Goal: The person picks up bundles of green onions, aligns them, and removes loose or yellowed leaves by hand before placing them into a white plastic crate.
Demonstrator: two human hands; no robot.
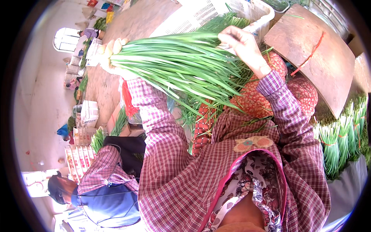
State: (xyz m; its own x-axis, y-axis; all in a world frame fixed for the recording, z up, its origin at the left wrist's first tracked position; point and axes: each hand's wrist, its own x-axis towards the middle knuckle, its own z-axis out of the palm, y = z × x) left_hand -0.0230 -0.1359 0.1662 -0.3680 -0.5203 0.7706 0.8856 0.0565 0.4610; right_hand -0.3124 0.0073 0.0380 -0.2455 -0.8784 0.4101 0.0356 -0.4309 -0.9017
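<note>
A large fan of long flat green leaves, which look like garlic chives (pixel 174 58), stretches across in front of me. My left hand (pixel 113 54) is wrapped round its stem end at the left, with the finger backs toward the camera and brightly lit. At the other end, my right hand (pixel 243 44) has its thumb and fingers pinched together by the leaf tips. What is between those fingers is too small to make out. Loose chive leaves (pixel 189 110) hang and lie below the bunch, over my lap and the patterned red cloth (pixel 251 96).
A white plastic basket (pixel 189 17) with greens stands beyond the bunch. To the right lean a brown board (pixel 309 46) with an orange strip (pixel 311 54) and several tied upright bundles (pixel 336 143). A co-worker (pixel 104 193) sits close at my left, near stacked crates (pixel 77 158).
</note>
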